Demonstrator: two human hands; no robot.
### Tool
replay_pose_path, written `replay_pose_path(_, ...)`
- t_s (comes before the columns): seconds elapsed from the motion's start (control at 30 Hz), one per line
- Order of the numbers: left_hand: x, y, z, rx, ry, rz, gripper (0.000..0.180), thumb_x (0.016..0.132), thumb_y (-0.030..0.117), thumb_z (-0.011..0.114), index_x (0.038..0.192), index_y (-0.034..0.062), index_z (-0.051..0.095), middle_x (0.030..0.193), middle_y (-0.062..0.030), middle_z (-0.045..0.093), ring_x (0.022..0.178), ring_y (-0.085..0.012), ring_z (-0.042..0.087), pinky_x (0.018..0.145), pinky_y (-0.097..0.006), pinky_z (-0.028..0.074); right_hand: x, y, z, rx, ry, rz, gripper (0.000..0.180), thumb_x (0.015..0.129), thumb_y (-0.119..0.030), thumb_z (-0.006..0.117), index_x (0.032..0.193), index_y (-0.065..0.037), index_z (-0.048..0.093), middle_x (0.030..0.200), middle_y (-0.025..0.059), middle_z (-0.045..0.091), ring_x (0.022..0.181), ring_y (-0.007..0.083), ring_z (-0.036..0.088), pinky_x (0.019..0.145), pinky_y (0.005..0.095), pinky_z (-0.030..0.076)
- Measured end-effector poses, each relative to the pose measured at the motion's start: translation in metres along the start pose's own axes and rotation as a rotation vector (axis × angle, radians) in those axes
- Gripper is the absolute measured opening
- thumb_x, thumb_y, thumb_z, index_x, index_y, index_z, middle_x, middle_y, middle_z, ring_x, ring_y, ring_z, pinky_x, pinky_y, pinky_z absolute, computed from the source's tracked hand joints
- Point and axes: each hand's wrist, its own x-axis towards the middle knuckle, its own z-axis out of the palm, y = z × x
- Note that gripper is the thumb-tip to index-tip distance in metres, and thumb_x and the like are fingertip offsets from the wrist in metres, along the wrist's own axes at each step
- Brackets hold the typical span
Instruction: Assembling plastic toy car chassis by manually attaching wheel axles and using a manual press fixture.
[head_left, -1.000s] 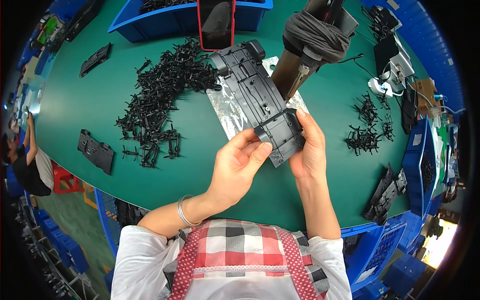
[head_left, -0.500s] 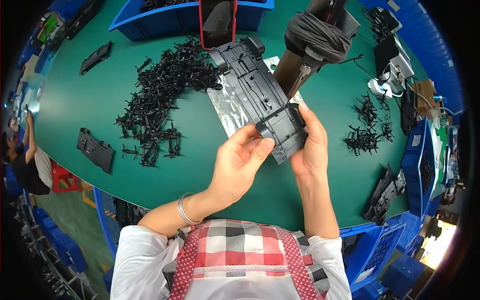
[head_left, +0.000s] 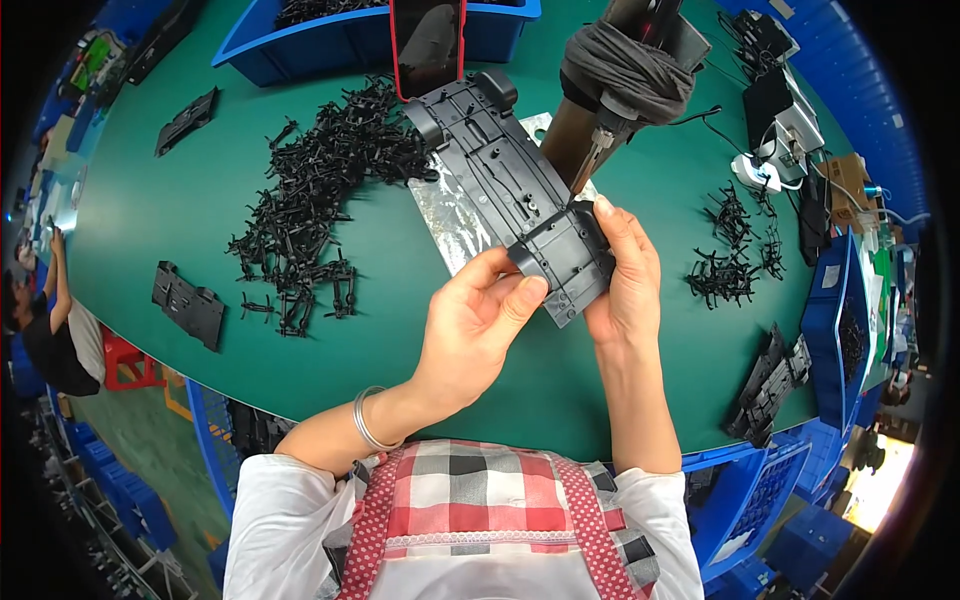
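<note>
Holding a long black plastic chassis part (head_left: 520, 200) over the green table (head_left: 180, 210), both hands grip its near end: left hand (head_left: 475, 320) pinching the corner, right hand (head_left: 625, 280) wrapped round the edge. It's ribbed, full of little slots and posts, far end resting near the pile of black sprues (head_left: 320, 190).

Single head-worn fisheye, steeply down, close over table (head_left: 200, 200)
</note>
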Motion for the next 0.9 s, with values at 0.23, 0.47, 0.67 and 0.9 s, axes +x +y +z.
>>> replay_pose_path(0.23,0.004,0.002,0.0,-0.021,-0.007,-0.015,0.025,0.089,0.007,0.056,0.109,-0.0051,0.047,0.1,-0.0089,0.059,0.089,-0.0087,0.054,0.076,-0.02,0.044,0.001,-0.002,0.001,-0.032,-0.006,0.001,0.019,0.081,-0.021,0.066,0.076,-0.007,0.054,0.074,0.0028,0.058,0.064,0.0092,0.055,0.062,0.0239,0.05)
replay_pose_path(0.47,0.003,0.007,0.003,0.041,0.011,-0.049,0.028,0.086,0.002,0.058,0.109,-0.0062,0.045,0.096,-0.0084,0.059,0.088,-0.0098,0.055,0.074,-0.02,0.046,0.003,0.002,0.002,0.059,0.008,0.04,0.021,0.081,-0.017,0.067,0.077,-0.008,0.049,0.076,0.0053,0.059,0.065,0.0096,0.057,0.062,0.0257,0.051)
replay_pose_path(0.67,0.006,0.007,0.007,0.181,-0.027,0.099,0.032,0.081,-0.004,0.062,0.109,-0.0089,0.047,0.099,-0.0108,0.056,0.094,-0.0147,0.059,0.082,-0.025,0.05,0.007,0.009,-0.007,0.115,-0.012,0.153,0.021,0.083,-0.023,0.063,0.084,-0.005,0.053,0.082,0.0077,0.061,0.073,0.0137,0.06,0.07,0.0287,0.053)
replay_pose_path(0.9,0.011,0.017,0.013,0.577,-0.033,0.272,0.029,0.074,-0.006,0.067,0.098,-0.0121,0.052,0.096,-0.012,0.057,0.086,-0.0173,0.063,0.073,-0.025,0.054,0.004,0.008,-0.005,0.184,-0.127,0.279,0.032,0.087,-0.031,0.056,0.096,0.0,0.055,0.089,0.0134,0.063,0.076,0.0199,0.064,0.07,0.032,0.055)
